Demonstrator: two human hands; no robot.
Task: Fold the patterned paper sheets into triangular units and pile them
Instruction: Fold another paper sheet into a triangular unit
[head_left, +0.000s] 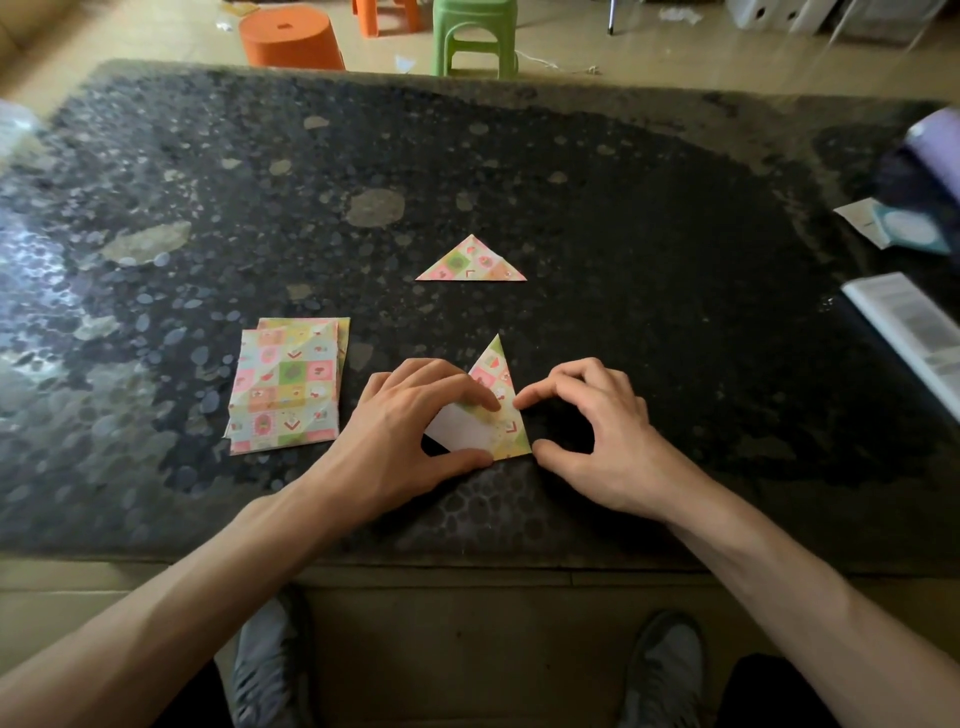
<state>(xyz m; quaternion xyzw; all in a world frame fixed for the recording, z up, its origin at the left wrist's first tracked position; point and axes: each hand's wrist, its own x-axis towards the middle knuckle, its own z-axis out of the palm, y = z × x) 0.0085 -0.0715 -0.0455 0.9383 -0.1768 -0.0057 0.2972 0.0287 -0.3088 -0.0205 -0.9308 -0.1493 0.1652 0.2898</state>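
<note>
A half-folded patterned sheet lies on the dark stone table near its front edge, its white underside showing at the lower left. My left hand presses on it with fingers and thumb. My right hand touches its right edge with the index fingertip and its lower right corner with the thumb. A finished triangular unit lies flat farther back. A small stack of unfolded patterned sheets sits to the left of my left hand.
An open booklet and a teal packet lie at the table's right edge, beside a purple object. On the floor beyond stand an orange stool and a green stool. My shoes show below the table.
</note>
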